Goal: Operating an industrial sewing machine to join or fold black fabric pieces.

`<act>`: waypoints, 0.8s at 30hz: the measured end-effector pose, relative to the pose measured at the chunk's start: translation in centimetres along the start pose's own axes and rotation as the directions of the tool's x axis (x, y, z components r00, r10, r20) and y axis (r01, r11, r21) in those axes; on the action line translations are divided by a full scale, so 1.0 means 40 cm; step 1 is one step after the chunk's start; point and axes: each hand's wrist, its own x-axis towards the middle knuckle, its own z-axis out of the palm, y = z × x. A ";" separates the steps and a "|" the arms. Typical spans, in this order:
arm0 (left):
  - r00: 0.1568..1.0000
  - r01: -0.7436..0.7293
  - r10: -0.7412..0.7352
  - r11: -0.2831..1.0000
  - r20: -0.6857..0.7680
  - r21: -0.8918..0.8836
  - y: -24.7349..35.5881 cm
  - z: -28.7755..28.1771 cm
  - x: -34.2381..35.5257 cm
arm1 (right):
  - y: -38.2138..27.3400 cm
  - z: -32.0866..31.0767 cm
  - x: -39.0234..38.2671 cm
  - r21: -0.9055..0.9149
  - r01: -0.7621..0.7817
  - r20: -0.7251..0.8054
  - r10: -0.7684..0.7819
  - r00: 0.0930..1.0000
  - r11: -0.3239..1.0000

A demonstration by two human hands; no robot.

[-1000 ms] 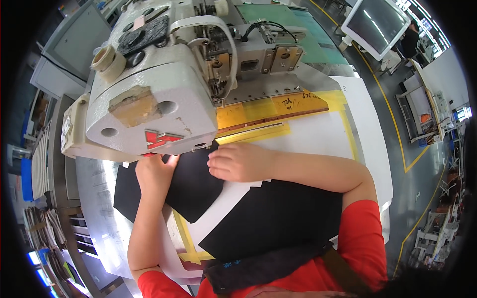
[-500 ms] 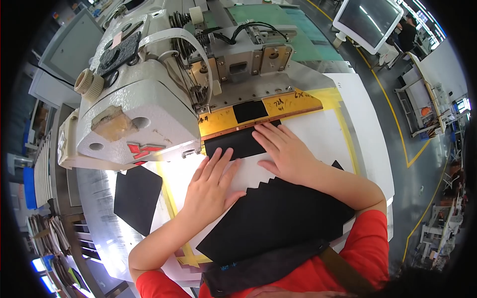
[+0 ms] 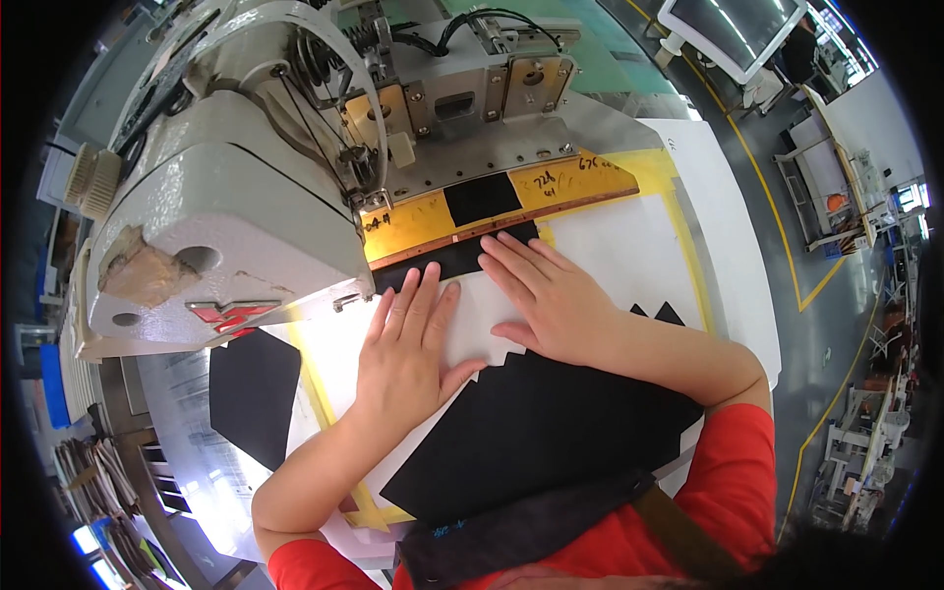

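Observation:
A narrow black fabric piece (image 3: 456, 259) lies on the white work surface, its far edge along or under a yellow clamp plate (image 3: 411, 232) of the sewing machine (image 3: 231, 231). My left hand (image 3: 405, 349) lies open, its fingertips at the near edge of that fabric's left part. My right hand (image 3: 551, 305) is open too, its outstretched fingers resting on the right end. Neither hand grips anything. Near my body, a stack of black fabric pieces (image 3: 551, 433) with stepped edges lies partly under my right forearm.
Another black piece (image 3: 254, 395) lies left, below the machine head. Yellow tape (image 3: 688, 265) borders the white surface. A screen (image 3: 733, 34) stands far right, with a person beyond it. A dark cloth (image 3: 521, 526) lies across my lap.
Both hands have pushed slightly forward with the black fabric piece, and less of it shows in front of the yellow plate. The whole view has shifted a little, putting the machine head further left.

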 end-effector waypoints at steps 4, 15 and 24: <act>1.000 0.031 -0.031 0.999 0.001 0.033 -0.018 0.012 0.020 | 0.016 0.000 0.028 0.023 -0.034 0.019 0.034 0.999 0.999; 0.998 0.062 -0.061 0.998 0.035 -0.026 -0.019 0.011 0.024 | 0.017 0.004 -0.003 -0.063 -0.039 -0.033 0.037 0.999 0.997; 1.000 0.023 -0.023 0.995 0.009 -0.100 -0.028 0.010 0.020 | 0.006 -0.004 -0.013 -0.049 -0.059 -0.064 0.056 0.996 0.997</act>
